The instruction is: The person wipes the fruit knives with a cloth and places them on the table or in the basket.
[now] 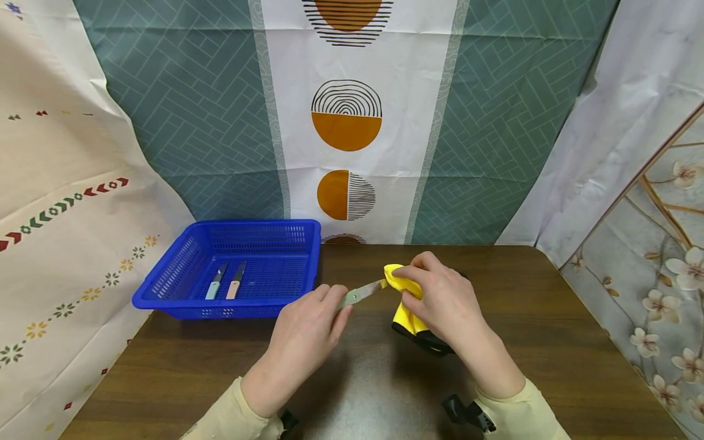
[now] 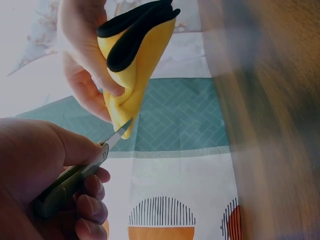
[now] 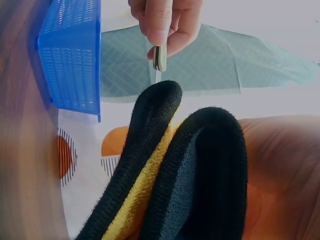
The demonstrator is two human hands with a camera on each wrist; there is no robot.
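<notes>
My left hand (image 1: 309, 330) grips the pale green handle of a folding knife (image 1: 356, 296), its blade pointing right. In the left wrist view the fingers curl round the knife's handle (image 2: 67, 187), and the blade tip touches the cloth. A yellow cloth with black edging (image 1: 407, 315) is pinched in my right hand (image 1: 442, 299), folded over so a tip of it meets the blade. The right wrist view shows the dark edges of the cloth (image 3: 200, 165) up close, covering most of the blade.
A blue plastic basket (image 1: 227, 303) stands at the table's back left. Inside lie a light blue folding knife (image 1: 216, 282) and a pink one (image 1: 235, 281), both with blades out. Patterned curtains hang behind and beside the brown table (image 1: 528, 305).
</notes>
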